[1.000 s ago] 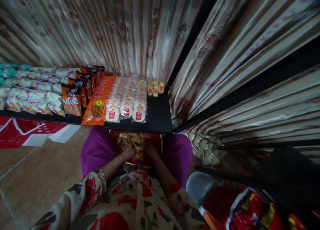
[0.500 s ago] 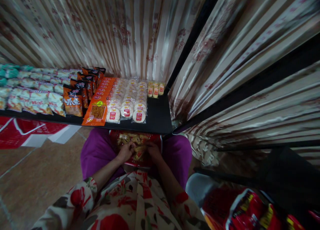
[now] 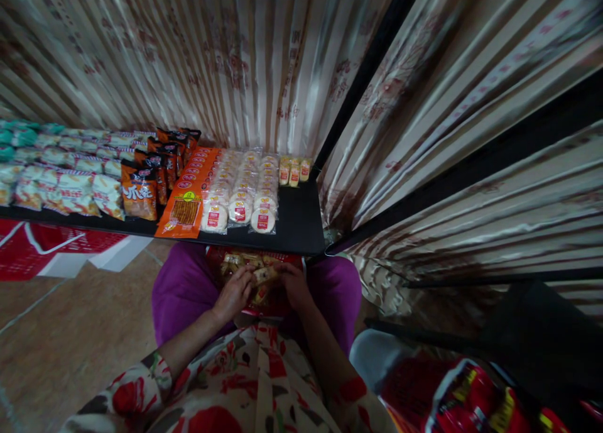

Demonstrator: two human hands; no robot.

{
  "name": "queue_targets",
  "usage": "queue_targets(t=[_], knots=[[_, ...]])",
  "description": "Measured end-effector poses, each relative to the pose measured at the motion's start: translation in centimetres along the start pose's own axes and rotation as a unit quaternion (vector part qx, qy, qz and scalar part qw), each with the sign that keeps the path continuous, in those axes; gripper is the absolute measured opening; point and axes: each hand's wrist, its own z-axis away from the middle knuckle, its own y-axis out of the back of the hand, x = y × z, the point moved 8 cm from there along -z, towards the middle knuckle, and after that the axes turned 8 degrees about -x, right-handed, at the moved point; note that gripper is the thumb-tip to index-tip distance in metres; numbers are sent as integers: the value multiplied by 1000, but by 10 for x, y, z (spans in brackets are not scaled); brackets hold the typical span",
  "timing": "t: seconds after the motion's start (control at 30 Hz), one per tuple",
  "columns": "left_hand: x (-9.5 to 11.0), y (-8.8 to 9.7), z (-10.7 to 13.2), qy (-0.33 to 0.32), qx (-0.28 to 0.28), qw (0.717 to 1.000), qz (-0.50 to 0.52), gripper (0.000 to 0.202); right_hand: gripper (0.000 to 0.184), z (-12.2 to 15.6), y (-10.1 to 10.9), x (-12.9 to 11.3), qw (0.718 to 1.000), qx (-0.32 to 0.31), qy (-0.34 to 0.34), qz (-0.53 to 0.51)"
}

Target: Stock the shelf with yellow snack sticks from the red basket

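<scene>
Between my knees sits a red basket (image 3: 284, 308) with several small yellow wrapped snack packs (image 3: 234, 259) in it. Over the basket my left hand (image 3: 237, 293) and my right hand (image 3: 294, 283) hold one yellow snack pack (image 3: 265, 275) between them, one at each end. Both hands have their fingers closed on it. On the black shelf (image 3: 300, 216) just ahead, three similar yellow packs (image 3: 294, 171) stand side by side at the far right, beside rows of round white crackers (image 3: 262, 220) in clear wrap.
Orange flat snack bags (image 3: 181, 210), darker orange bags (image 3: 140, 197) and white snack bags (image 3: 75, 191) fill the shelf leftward. Black frame bars (image 3: 367, 75) and a striped curtain (image 3: 264, 62) rise behind. Red packages (image 3: 471, 395) lie at lower right, a red crate (image 3: 28, 251) at left.
My hands have lifted slightly and moved a little apart, so the yellow snack pack between them now shows more clearly. The shelf goods are unchanged.
</scene>
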Motion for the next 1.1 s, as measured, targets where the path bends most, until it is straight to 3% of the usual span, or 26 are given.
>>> queue_targets(t=[0.2,0.53,0.77,0.93,1.1], knots=[[26,8,3,-111,15,992,-59,26,20,8,4,-29,997,-12,68,-22],[54,22,-3,-163,32,984,-65,28,22,25,8,-92,974,-59,215,37],[51,35,-19,-72,51,993,82,18,30,31,9,-109,958,-107,246,100],[49,44,-35,8,54,981,187,10,37,28,15,-99,962,-115,217,122],[41,44,-53,82,29,962,258,5,45,23,16,-78,978,-135,144,67]])
